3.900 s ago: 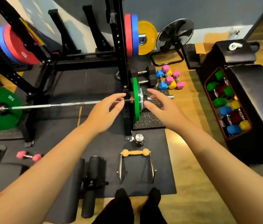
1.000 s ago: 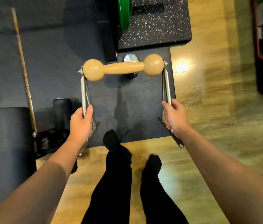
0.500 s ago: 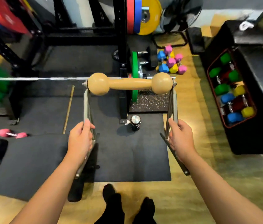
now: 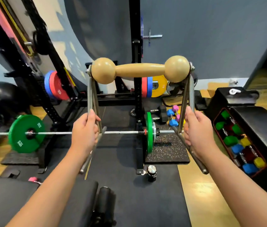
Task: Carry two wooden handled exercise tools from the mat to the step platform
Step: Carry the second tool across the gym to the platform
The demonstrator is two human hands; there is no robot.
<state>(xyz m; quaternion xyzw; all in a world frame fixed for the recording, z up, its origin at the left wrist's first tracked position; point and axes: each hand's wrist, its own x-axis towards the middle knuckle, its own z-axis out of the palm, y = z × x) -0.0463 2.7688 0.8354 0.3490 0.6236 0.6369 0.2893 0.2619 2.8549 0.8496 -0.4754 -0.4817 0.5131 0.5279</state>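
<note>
A gym corner with a grey-blue wall and a wood floor covered in part by a black mat point(image 4: 129, 202); a black squat rack point(image 4: 137, 95) stands in the middle, and the rest is told from it.

Far to the left of the rack a green plate point(image 4: 26, 133) sits on one end of a barbell point(image 4: 80, 132) that runs across to the rack's upright. Above and behind that plate, red and blue plates point(image 4: 56, 86) hang on the rack's left side.

Nearer the camera, left of the upright, the left hand point(image 4: 85, 131) is closed around the left metal leg of the wooden handled tool point(image 4: 140, 70), fingers wrapped over the twin bars. The tool is held up off the mat in front of the rack, its pale wooden handle level across the upright with a ball at each end and a steel leg running down from each ball towards the hands. Only one such tool can be made out.

Right of the upright a second green plate point(image 4: 149, 131) sits on the barbell above a speckled pad point(image 4: 167, 151), and a metal-capped bottle point(image 4: 151, 172) stands on the mat at the rack's foot. The right hand point(image 4: 196, 133) is clenched on the tool's right leg. Beyond it, small coloured dumbbells point(image 4: 173, 118) lie on the floor, and furthest right a red-rimmed tray of coloured dumbbells point(image 4: 239, 141) lies beside a black padded bench point(image 4: 260, 125).
</note>
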